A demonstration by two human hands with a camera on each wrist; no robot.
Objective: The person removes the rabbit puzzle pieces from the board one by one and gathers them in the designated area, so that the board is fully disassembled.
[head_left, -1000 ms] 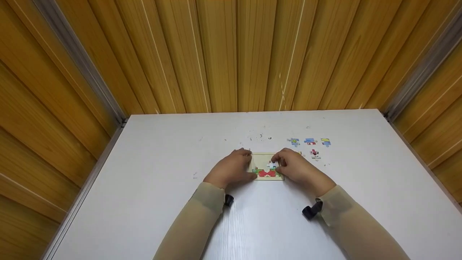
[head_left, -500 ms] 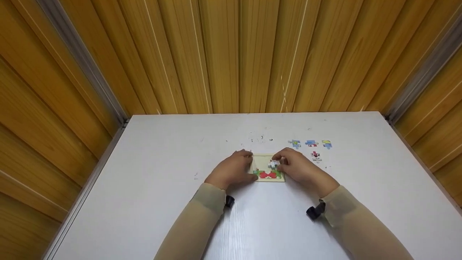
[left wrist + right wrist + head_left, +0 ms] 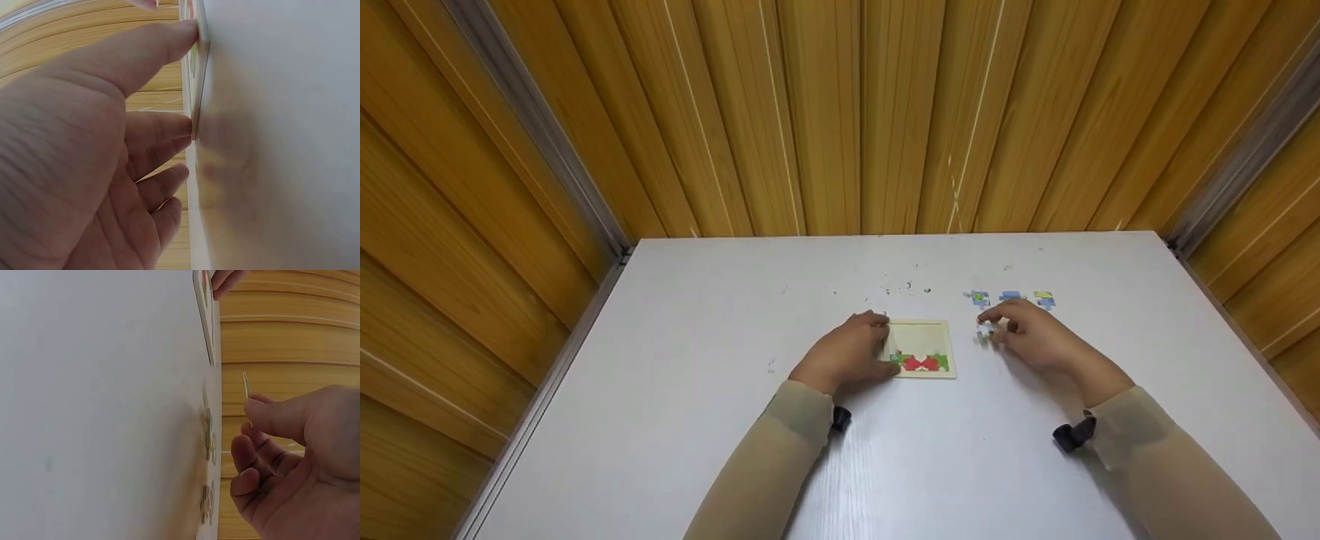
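Note:
My left hand [image 3: 847,349] holds a small wooden puzzle tray [image 3: 921,334] by its left side, thumb near the front corner and fingers at the back corner. Red and green puzzle pieces [image 3: 922,364] fill the tray's front row; bare wood shows behind them. To the right of the tray, my right hand [image 3: 1039,341] pinches a whitish jigsaw piece [image 3: 985,330] between thumb and fingers. That piece appears edge-on in the right wrist view, raised off the table.
Behind my right hand lie loose jigsaw pieces: one blue and yellow [image 3: 979,298], one partly covered blue piece [image 3: 1010,295], and another yellow and blue [image 3: 1044,298]. Dark specks [image 3: 908,286] mark the white table [image 3: 720,315]. A wood-panelled wall [image 3: 885,112] rises behind it.
My right hand has moved right, away from the tray, carrying the whitish jigsaw piece. It now covers the spot where a white, red and black piece lay. My left hand stays on the tray.

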